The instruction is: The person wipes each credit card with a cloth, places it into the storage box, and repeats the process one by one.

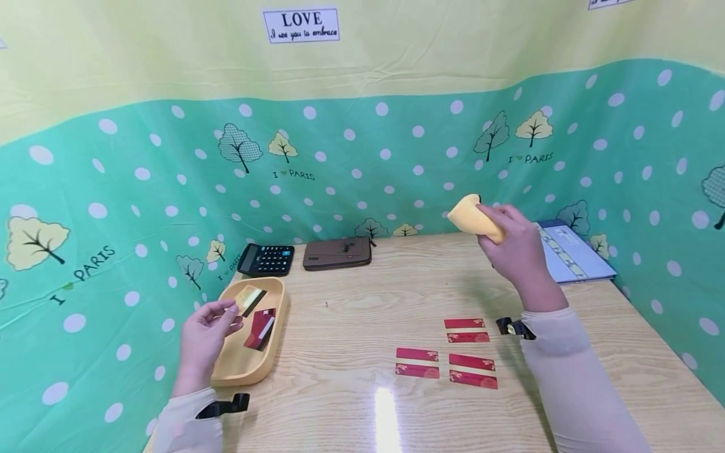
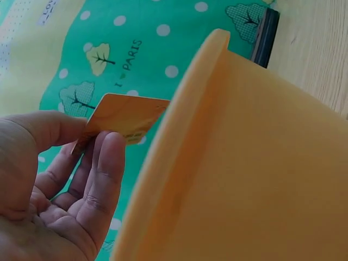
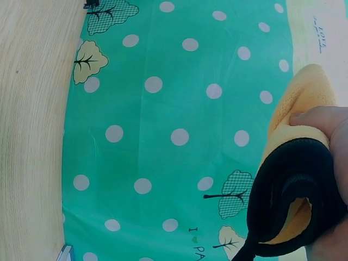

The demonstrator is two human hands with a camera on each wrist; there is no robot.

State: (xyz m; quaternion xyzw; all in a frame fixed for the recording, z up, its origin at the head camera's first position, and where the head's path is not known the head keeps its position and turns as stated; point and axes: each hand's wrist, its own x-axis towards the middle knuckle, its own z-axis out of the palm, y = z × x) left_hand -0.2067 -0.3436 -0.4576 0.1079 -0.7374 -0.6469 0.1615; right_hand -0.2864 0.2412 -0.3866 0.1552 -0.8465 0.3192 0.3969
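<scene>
My left hand [image 1: 208, 340] pinches a gold card [image 2: 130, 117] between thumb and fingers, held at the rim of a pale yellow tray [image 1: 277, 333]. A dark stripe runs along this card in the head view. Inside the tray lies a red card [image 1: 262, 327] with a white band, overlapping a darker edge beneath it. Raised over the right side of the table, my right hand [image 1: 518, 245] grips a folded yellow cloth [image 1: 474, 217]. Its black edging [image 3: 266, 190] shows rolled up in the right wrist view.
Red cards with pale bands lie on the table: one farther back [image 1: 466, 337], one at front left [image 1: 417, 370], one at front right [image 1: 472, 379]. At the back stand a black calculator [image 1: 266, 260] and a brown zipped wallet [image 1: 338, 253]. A blue-and-white folder [image 1: 572, 251] lies back right.
</scene>
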